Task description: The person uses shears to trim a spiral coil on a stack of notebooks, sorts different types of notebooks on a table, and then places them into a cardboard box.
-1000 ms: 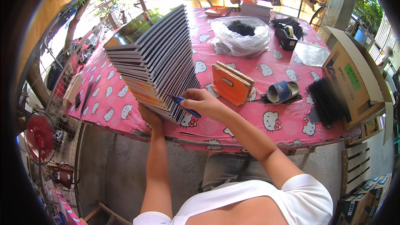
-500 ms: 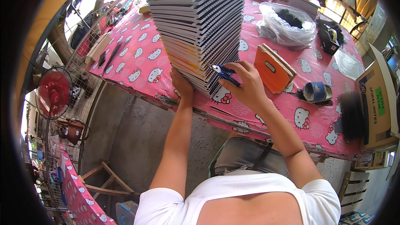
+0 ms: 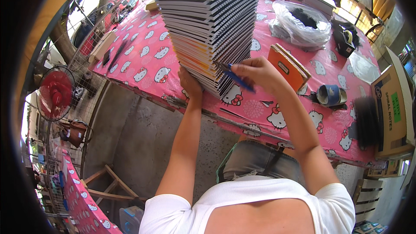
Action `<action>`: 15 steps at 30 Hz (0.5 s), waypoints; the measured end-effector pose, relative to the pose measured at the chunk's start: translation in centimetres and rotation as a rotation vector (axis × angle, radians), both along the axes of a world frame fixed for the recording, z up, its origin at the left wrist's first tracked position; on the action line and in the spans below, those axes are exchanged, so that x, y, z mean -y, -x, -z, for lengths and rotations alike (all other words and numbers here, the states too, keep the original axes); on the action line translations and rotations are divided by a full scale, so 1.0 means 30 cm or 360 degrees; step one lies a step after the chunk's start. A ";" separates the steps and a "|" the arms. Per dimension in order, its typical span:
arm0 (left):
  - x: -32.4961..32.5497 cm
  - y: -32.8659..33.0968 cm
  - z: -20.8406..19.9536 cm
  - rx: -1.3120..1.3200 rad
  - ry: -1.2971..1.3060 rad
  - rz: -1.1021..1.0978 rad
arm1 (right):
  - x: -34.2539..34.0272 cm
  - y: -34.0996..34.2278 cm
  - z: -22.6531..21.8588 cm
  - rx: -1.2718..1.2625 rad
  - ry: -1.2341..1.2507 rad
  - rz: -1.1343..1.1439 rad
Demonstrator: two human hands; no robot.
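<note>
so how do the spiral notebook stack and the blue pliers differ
Size: the stack of spiral-bound notebooks is far bigger than the blue-handled pliers. Pose: the stack stands on the pink tablecloth, while the pliers are held in the right hand. Colour: the stack shows white page edges and dark coils; the pliers' handles are blue. Shared: a hand on each, the left hand on the stack.

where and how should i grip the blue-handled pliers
Probably by the blue handles, with the right hand coming from the right: the jaws point left toward the spiral notebook stack, while the handles slant down to the right.
</note>
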State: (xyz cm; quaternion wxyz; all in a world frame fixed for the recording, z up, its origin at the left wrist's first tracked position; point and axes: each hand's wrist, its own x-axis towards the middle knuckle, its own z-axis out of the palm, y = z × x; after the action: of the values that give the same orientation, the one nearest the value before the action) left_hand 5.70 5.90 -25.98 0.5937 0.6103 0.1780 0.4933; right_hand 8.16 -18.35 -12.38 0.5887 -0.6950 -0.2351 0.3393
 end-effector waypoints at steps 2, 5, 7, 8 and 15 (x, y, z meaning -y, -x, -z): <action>-0.004 0.014 -0.007 0.0018 0.0128 0.0082 | -0.008 0.035 -0.022 -0.0216 -0.0133 0.0036; 0.018 0.019 -0.035 -0.0011 0.0158 0.0051 | -0.016 0.079 0.013 -0.0167 -0.0160 0.0156; 0.037 0.019 -0.051 -0.0053 0.0058 -0.0071 | -0.010 0.090 0.077 0.1408 -0.0169 0.0470; 0.043 0.020 -0.055 0.0015 0.0160 -0.0033 | 0.003 0.103 0.094 0.1598 -0.0167 0.0544; -0.013 0.006 0.009 0.0086 0.0191 0.0014 | -0.044 0.090 0.129 0.2386 -0.0220 0.0799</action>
State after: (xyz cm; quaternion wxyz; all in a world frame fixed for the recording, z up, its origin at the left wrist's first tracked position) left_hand 5.53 6.28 -26.25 0.6360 0.5608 0.1885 0.4954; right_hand 5.47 -17.02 -16.24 0.3743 -0.7323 -0.4256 -0.3775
